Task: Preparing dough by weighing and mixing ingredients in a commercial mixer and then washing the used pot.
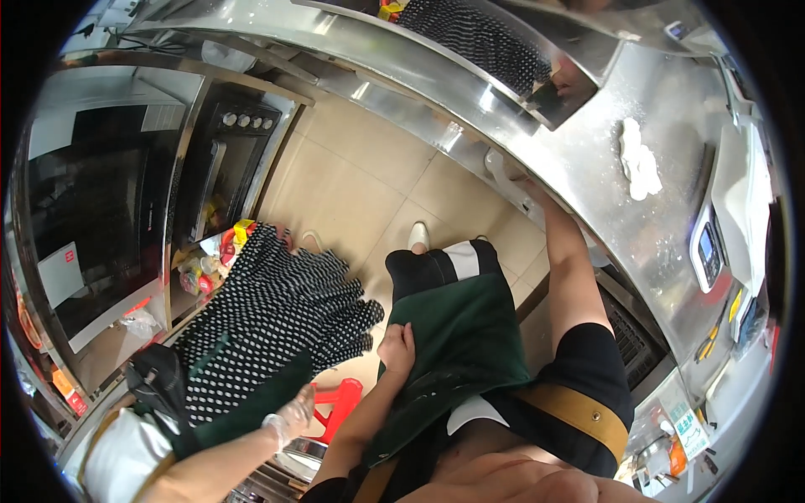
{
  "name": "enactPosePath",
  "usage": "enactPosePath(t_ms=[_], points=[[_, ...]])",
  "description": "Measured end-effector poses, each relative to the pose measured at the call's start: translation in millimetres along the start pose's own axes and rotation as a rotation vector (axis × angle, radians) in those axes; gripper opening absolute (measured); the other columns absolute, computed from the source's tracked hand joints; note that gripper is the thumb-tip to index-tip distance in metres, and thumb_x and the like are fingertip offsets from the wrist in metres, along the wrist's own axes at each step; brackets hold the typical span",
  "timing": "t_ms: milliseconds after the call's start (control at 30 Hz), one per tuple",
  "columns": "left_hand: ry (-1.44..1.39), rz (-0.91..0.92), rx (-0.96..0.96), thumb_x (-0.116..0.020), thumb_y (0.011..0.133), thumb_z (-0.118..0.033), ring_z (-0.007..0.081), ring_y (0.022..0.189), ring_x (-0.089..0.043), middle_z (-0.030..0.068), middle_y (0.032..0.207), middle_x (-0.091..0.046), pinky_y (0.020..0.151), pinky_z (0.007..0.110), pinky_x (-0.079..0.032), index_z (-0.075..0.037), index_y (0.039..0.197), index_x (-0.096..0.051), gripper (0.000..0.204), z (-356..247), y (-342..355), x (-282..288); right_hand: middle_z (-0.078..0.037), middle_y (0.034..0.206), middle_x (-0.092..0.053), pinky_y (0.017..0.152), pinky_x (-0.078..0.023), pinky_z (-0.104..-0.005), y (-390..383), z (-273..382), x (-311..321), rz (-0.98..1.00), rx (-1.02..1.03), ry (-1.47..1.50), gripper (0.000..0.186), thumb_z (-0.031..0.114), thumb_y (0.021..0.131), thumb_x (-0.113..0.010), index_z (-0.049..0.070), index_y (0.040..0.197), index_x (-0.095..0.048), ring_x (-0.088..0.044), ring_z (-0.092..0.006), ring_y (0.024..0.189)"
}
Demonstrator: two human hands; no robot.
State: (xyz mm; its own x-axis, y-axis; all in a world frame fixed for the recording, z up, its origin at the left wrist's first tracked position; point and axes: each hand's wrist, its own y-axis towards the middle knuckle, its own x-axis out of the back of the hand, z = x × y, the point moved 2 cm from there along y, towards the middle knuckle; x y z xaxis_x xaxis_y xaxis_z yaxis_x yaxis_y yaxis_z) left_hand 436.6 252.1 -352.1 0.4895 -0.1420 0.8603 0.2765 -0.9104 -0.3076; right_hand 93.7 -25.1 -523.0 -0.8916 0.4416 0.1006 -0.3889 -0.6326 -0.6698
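My left hand [397, 348] is closed in front of my dark green apron [461, 323], at its left edge. Whether its curled fingers hold anything is hidden. My right arm stretches forward to the steel counter [579, 180], where my right hand [530, 189] is at or just below the front edge. Its fingers are in shade and partly hidden, beside a pale rounded thing [501, 171]. A lumpy white piece, perhaps dough [638, 159], lies on the counter with white powder scattered around it.
To my left stands a person in a dotted skirt [268, 318], with a clear-gloved hand [292, 417] near a red stool [340, 407]. Black ovens [239, 159] line the left. A scale [707, 247] and a yellow-handled tool [711, 342] lie at right. Tiled floor [360, 151] lies ahead.
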Motion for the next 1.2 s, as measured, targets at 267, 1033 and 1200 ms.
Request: enactPosePath(t_ms=[267,1033,1200], points=[[0.073,0.087,-0.061,-0.05,0.082,-0.028,0.0312,0.056,-0.053,0.011,0.064,-0.053,0.049,0.04,-0.042,-0.007,0.068,-0.048,0.025,-14.9,6.6,15.9,-0.018,0.081,-0.058,0.042,-0.051,-0.0284,-37.4,22.2,83.2,-0.067,0.029,-0.106,0.031,0.019,0.087,-0.04,-0.005,0.106,-0.045,-0.059,-0.0231,0.052],[-0.099,0.115,-0.101,-0.046,0.084,-0.033,0.034,0.074,-0.057,0.0191,0.078,-0.059,0.066,0.041,-0.044,0.0,0.082,-0.055,0.034,-18.2,20.4,155.9,-0.009,0.066,-0.059,0.041,-0.048,-0.0227,-376.9,261.4,110.0,0.063,0.255,-0.098,0.016,0.005,0.078,-0.044,-0.005,0.08,-0.057,-0.056,-0.0134,0.049],[-0.124,0.089,-0.066,-0.046,0.084,-0.034,0.0326,0.071,-0.057,0.0186,0.075,-0.059,0.064,0.04,-0.044,0.0,0.081,-0.056,0.035,-23.9,26.6,159.4,-0.007,0.058,-0.058,0.041,-0.046,-0.0248,-362.8,366.6,221.6,-0.329,0.591,-0.443,0.02,0.011,0.079,-0.044,-0.002,0.07,-0.056,-0.055,-0.0122,0.045]])
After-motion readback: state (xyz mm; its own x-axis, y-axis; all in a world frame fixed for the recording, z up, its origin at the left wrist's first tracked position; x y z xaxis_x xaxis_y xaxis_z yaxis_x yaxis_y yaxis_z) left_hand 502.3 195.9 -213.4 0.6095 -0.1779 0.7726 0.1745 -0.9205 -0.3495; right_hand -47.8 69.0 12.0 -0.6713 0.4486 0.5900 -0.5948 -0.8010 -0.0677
